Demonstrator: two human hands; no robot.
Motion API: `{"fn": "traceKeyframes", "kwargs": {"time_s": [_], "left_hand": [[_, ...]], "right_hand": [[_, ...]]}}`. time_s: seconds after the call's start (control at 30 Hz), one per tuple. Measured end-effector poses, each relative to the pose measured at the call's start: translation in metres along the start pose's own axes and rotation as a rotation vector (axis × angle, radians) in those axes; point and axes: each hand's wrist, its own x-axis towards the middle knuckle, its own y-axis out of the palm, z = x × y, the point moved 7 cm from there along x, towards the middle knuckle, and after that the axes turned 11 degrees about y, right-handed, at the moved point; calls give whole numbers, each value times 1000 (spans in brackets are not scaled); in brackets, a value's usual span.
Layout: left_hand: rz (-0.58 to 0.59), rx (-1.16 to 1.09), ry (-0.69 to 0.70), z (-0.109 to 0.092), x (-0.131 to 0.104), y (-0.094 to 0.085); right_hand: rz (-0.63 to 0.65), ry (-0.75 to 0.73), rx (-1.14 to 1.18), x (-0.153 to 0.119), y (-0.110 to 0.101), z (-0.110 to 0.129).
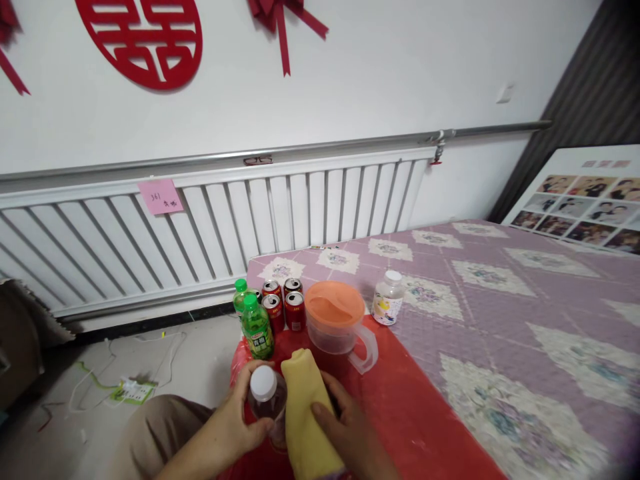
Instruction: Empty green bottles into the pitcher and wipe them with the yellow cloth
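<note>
My left hand (240,420) is wrapped round a clear plastic bottle (264,387) with a white cap, which stands upright in the low middle of the view. Its lower part is partly covered by my fingers. Just to the right, my right hand (345,423) grips a folded yellow cloth (304,413), thumb on top, with the cloth lying close against the bottle. Beyond them are a green-capped drink bottle (259,337), several red cans (295,313) and a clear plastic jug (330,333) with an orange lid (334,303).
A red plastic sheet (400,407) lies under these things. To the right spreads a purple quilted cover (480,313), with a white-capped jar (389,298) near its edge. A white radiator (300,207) runs along the wall. On the floor are cables and a power strip (133,391).
</note>
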Motion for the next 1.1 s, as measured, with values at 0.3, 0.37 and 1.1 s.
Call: {"fn": "traceKeyframes", "kwargs": {"time_s": [0.3, 0.37, 1.1], "left_hand": [[45, 47, -27, -8, 4, -4], [68, 62, -32, -9, 4, -6], [40, -45, -76, -14, 6, -2]], "right_hand": [[83, -18, 81, -2, 1, 0], [85, 10, 5, 2, -1, -8], [35, -85, 115, -6, 0, 11]]}}
